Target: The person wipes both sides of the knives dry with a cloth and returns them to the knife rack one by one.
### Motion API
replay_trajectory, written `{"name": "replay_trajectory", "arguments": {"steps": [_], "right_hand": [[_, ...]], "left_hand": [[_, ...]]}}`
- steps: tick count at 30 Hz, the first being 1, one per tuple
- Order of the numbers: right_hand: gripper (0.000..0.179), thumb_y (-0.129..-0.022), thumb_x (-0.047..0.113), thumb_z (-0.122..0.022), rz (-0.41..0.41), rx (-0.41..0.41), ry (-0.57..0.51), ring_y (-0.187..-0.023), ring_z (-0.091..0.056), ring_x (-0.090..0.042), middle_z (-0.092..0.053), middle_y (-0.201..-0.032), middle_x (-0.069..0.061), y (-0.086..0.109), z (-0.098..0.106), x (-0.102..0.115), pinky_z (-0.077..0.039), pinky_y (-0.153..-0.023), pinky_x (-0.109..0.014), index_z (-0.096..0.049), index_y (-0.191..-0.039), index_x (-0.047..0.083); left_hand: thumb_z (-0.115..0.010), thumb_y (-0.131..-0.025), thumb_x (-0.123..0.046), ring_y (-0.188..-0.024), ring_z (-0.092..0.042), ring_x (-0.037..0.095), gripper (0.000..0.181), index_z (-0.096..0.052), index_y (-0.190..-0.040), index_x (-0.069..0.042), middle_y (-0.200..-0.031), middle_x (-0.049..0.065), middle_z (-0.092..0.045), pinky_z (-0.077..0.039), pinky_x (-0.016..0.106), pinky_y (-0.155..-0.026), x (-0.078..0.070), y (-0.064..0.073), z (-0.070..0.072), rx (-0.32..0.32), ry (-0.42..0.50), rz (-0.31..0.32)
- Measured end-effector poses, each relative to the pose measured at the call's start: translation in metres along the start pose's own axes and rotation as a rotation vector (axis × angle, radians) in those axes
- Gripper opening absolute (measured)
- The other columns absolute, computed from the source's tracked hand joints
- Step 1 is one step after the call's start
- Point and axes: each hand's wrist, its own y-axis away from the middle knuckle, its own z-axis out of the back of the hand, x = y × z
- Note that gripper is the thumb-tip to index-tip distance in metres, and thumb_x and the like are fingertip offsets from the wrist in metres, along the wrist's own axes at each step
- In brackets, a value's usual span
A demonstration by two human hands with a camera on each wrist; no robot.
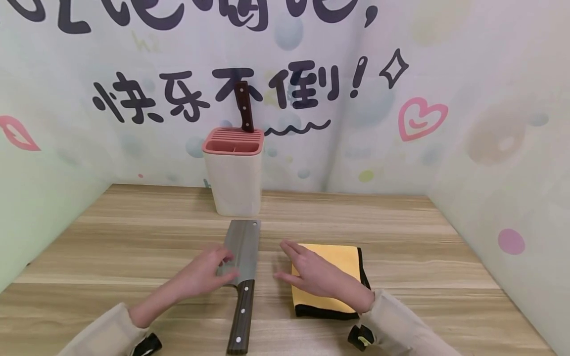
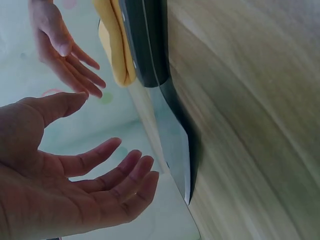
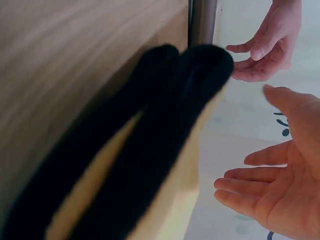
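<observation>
A cleaver (image 1: 242, 252) lies flat on the wooden table, its dark riveted handle (image 1: 242, 316) pointing toward the person. Over the left side of its blade hovers the left hand (image 1: 205, 272), fingers loosely bent with nothing between them. In the left wrist view that hand (image 2: 95, 180) is apart from the blade (image 2: 172, 135). A folded yellow cloth (image 1: 331, 267) with black edging lies right of the cleaver. Above its left part is the right hand (image 1: 318, 274), fingers extended and holding nothing. The right wrist view shows this hand (image 3: 280, 175) beside the cloth's thick black edge (image 3: 150, 145).
Behind the cleaver stands a white knife block (image 1: 236, 183) with a pink slotted top. One knife with a brown handle (image 1: 245, 108) is upright in a rear slot. A printed curtain (image 1: 338, 109) with Chinese lettering hangs behind the table (image 1: 133, 237).
</observation>
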Motion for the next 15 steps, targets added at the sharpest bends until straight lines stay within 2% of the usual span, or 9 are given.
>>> {"name": "replay_trajectory", "arguments": {"steps": [3, 10, 15], "right_hand": [[0.063, -0.089, 0.037, -0.052, 0.038, 0.007, 0.014, -0.118, -0.043, -0.032, -0.04, -0.131, -0.025, -0.004, -0.003, 0.003, -0.041, -0.094, -0.038, -0.037, -0.128, -0.011], [0.055, -0.087, 0.034, -0.056, 0.021, 0.059, 0.056, -0.114, -0.047, -0.029, -0.048, -0.125, -0.021, -0.013, -0.012, 0.009, -0.041, -0.094, -0.036, -0.047, -0.122, -0.008], [0.048, -0.086, 0.033, -0.059, 0.036, 0.085, 0.1, -0.109, -0.052, -0.025, -0.053, -0.118, -0.019, -0.019, -0.018, 0.014, -0.044, -0.091, -0.03, -0.055, -0.114, -0.005]], "left_hand": [[-0.068, -0.077, -0.02, -0.071, -0.053, 0.018, 0.027, -0.057, -0.085, 0.003, -0.079, 0.009, -0.057, -0.046, 0.026, -0.059, 0.0, 0.001, -0.004, 0.043, 0.017, 0.023], [-0.068, -0.077, -0.027, -0.055, -0.042, 0.006, 0.027, -0.054, -0.071, -0.004, -0.063, -0.002, -0.05, -0.037, 0.019, -0.047, 0.0, 0.004, -0.014, 0.141, 0.064, 0.038], [-0.068, -0.077, -0.029, -0.05, -0.04, 0.005, 0.029, -0.054, -0.065, -0.007, -0.056, -0.006, -0.047, -0.035, 0.019, -0.044, -0.002, 0.005, -0.019, 0.165, 0.062, 0.041]]}}
